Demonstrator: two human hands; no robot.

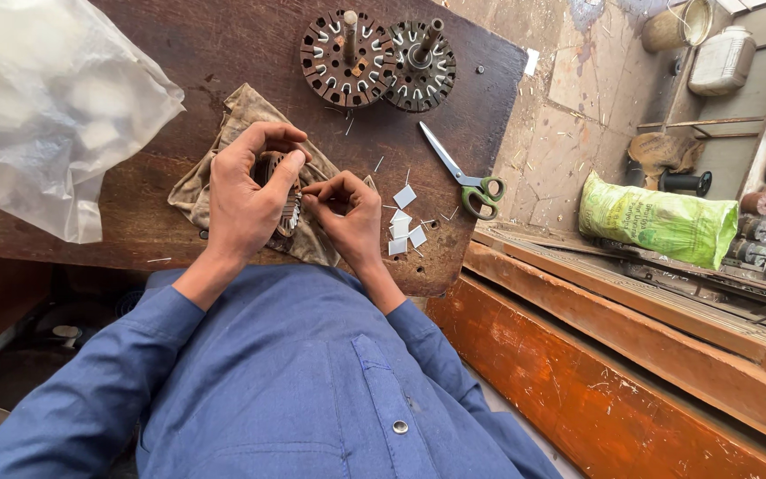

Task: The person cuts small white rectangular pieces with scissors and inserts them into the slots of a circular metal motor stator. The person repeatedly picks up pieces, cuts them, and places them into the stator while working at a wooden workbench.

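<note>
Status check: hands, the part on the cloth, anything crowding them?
Left hand grips slotted metal core over cloth. Right hand pinching at its edge. White paper slips, scissors beside.

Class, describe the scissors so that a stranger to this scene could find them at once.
Start at the dark wooden board. Right of the small white paper squares, near the board's right edge, lie the scissors. Their green handles and long pale blades set them apart from the two round slotted metal discs above.

The left hand (246, 200) covers most of the slotted core (291, 211); only its toothed edge shows. What the right hand (352, 217) pinches is too small to tell. The plastic bag (46, 106) is cut off at the frame's left edge.
</note>
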